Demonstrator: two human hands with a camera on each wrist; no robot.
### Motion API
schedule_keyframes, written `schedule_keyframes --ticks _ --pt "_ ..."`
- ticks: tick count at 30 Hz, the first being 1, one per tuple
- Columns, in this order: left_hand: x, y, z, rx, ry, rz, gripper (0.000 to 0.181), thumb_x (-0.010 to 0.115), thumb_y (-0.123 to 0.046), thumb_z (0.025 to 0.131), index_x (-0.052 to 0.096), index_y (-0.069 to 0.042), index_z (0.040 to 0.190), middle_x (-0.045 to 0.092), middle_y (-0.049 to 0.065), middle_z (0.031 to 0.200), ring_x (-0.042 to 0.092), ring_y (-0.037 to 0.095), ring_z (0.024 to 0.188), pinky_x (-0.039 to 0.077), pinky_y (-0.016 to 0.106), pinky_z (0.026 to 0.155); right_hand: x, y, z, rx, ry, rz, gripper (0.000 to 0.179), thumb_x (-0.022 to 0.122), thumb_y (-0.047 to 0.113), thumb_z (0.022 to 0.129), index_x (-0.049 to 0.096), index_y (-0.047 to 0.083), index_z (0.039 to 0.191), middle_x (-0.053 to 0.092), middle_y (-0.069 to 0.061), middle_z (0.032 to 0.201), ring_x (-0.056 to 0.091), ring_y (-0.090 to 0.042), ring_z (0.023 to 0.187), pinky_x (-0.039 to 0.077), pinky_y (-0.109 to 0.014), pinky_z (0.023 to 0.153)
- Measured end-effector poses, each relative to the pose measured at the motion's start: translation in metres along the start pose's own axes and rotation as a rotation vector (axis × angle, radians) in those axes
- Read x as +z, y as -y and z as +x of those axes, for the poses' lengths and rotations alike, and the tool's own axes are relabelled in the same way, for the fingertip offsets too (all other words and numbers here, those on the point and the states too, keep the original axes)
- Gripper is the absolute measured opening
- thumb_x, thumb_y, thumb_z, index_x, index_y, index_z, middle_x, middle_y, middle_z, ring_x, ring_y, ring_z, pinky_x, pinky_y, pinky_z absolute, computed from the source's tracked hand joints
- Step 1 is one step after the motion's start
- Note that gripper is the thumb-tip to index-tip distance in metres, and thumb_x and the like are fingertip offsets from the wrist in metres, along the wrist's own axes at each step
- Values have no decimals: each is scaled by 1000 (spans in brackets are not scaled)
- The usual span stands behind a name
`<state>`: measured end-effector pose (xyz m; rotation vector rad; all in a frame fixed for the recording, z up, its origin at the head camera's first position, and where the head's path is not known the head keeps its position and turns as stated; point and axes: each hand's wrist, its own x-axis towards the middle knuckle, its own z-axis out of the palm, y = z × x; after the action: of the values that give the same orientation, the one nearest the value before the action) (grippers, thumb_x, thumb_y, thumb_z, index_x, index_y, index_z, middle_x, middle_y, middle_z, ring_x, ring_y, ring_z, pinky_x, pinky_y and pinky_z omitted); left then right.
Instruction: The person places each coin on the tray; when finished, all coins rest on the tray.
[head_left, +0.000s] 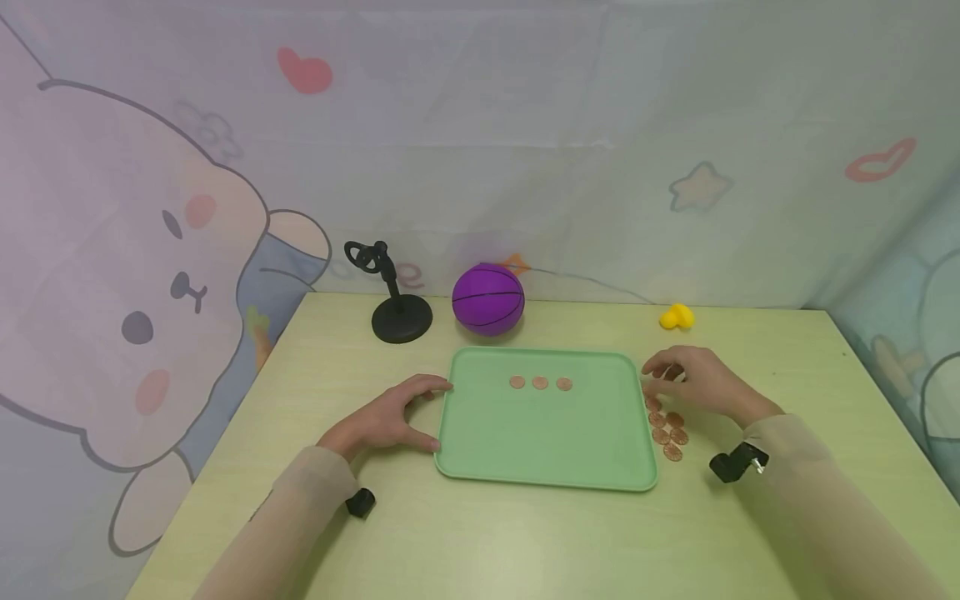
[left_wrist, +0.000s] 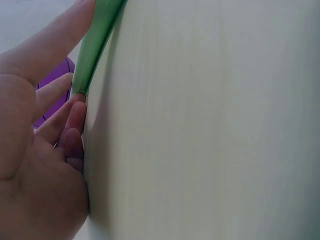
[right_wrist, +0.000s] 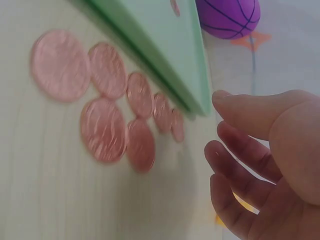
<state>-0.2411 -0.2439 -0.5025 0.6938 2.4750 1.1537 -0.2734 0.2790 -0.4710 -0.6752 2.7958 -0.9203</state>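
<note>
A pale green rectangular tray (head_left: 546,433) lies on the table. Three copper-coloured coins (head_left: 540,383) sit in a row inside it, toward its far side. My left hand (head_left: 386,417) is at the tray's left edge, thumb and forefinger spread, their tips touching the rim. Over the far end of a group of loose coins (head_left: 661,436), just outside the tray's right edge, hovers my right hand (head_left: 697,379). In the right wrist view its thumb and loosely bent fingers (right_wrist: 235,165) stand apart with nothing between them, beside several coins (right_wrist: 104,130) flat on the table.
Behind the tray, a purple ball (head_left: 488,300) with black lines stands near the table's back edge. To its left is a black stand (head_left: 402,318) with a round base. A small yellow object (head_left: 677,317) lies at the back right. A printed cloth (head_left: 480,167) hangs behind the table.
</note>
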Motion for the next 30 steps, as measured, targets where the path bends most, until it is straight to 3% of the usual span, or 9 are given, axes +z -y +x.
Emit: schedule_keyframes --ticks 11,21,30 --pt "0 1 0 1 0 1 91 99 -29 73 53 -22 151 46 -3 157 46 25 136 30 51 123 2 -23 -7 -40 -2 -38 18 76 4 94 78 9 111 73 2 98 66 -17 89 57 -33 81" --pt "0 1 0 3 1 -12 90 99 -30 73 54 -22 151 47 -3 156 46 25 135 29 51 124 9 -33 -1 -51 38 42 20 76 7 96 80 10 115 77 2 105 64 -11 86 54 -25 76" --pt "0 2 1 7 -1 -4 90 99 -30 73 54 -23 151 47 -3 155 46 24 135 29 50 124 10 -32 4 -62 53 19 22 74 6 96 79 8 117 77 0 104 64 -11 83 54 -27 73"
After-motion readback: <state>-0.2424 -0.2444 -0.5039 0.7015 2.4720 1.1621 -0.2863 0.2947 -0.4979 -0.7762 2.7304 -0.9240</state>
